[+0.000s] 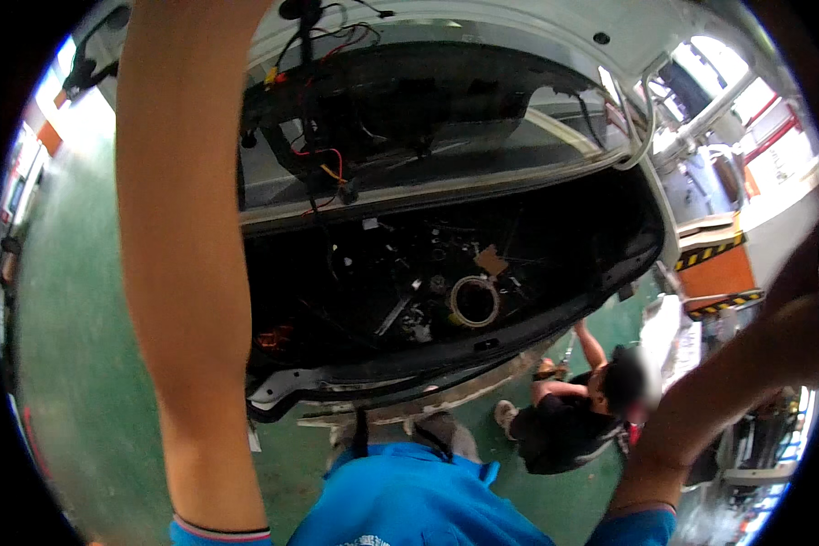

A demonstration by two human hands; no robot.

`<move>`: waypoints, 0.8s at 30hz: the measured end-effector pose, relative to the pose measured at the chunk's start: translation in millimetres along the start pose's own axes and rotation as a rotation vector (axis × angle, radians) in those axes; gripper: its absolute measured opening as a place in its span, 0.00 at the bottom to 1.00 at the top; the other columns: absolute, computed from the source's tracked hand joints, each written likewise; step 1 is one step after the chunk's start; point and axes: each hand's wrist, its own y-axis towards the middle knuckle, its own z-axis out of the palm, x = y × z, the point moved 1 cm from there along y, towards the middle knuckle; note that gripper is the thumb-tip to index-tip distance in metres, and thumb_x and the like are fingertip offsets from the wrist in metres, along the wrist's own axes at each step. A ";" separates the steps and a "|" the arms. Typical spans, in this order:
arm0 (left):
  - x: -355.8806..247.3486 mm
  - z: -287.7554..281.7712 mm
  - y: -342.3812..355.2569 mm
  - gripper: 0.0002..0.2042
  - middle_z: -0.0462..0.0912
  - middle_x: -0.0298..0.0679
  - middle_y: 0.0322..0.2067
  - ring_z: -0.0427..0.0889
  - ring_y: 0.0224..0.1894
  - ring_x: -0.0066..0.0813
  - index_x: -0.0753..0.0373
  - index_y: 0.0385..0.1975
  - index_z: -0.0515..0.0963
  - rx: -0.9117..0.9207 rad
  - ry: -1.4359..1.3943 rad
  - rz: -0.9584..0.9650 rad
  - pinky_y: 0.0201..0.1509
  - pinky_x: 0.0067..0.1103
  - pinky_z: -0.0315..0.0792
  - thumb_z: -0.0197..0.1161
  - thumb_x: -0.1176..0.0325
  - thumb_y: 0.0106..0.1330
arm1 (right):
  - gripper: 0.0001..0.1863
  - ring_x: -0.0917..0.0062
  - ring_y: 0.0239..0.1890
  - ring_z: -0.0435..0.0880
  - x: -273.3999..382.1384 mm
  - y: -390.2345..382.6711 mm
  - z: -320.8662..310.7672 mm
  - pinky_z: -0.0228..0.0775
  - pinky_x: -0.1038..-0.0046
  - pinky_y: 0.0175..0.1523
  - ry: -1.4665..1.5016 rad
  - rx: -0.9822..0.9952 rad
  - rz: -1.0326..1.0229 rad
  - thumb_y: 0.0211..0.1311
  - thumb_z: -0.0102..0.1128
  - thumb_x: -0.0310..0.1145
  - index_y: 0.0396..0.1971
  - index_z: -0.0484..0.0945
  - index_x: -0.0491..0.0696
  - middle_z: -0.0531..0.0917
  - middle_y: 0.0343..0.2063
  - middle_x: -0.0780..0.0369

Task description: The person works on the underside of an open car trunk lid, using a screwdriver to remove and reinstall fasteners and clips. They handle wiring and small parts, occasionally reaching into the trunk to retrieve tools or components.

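Observation:
My left forearm [182, 273] rises through the top edge of the view; the hand itself is out of sight. My right hand [796, 264] is raised at the far right, shadowed against the dark rim, its fingers indistinct. Between my arms is an open car trunk [364, 264] with a dark lining, a round pale ring [474, 301], a tan scrap [490, 260], several small bits and an orange item [273, 337]. Above it, red, yellow and black wires [332, 168] dangle before the rear window [555, 136] and the raised lid [519, 23].
A co-worker [573, 428] in dark clothing crouches below the bumper on the right, one arm reaching up toward it. Striped barriers with an orange panel [719, 273] and pale bundles [664, 328] stand at the right. Green floor [64, 300] extends on the left.

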 end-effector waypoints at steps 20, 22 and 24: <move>34.8 23.8 -797.0 0.12 0.84 0.43 0.30 0.84 0.31 0.38 0.60 0.28 0.81 0.150 1.121 -1.859 0.31 0.35 0.75 0.62 0.56 0.59 | 0.15 0.58 0.41 0.84 35.6 -579.6 146.2 0.74 0.62 0.45 0.204 0.890 1.761 0.56 0.63 0.41 0.40 0.83 0.47 0.86 0.34 0.54; 35.3 -41.8 -794.9 0.13 0.85 0.41 0.31 0.84 0.31 0.37 0.60 0.29 0.80 0.855 1.455 -1.787 0.30 0.32 0.75 0.65 0.56 0.58 | 0.16 0.58 0.41 0.84 34.2 -577.6 126.3 0.74 0.62 0.45 0.212 0.842 1.797 0.57 0.63 0.41 0.40 0.83 0.47 0.86 0.35 0.54; 40.0 -97.2 -769.0 0.14 0.84 0.41 0.33 0.85 0.33 0.34 0.63 0.32 0.80 -0.036 1.036 -1.946 0.31 0.29 0.76 0.66 0.56 0.59 | 0.16 0.58 0.41 0.84 31.8 -594.2 99.2 0.74 0.62 0.45 0.161 0.809 1.791 0.57 0.62 0.41 0.41 0.83 0.48 0.86 0.35 0.54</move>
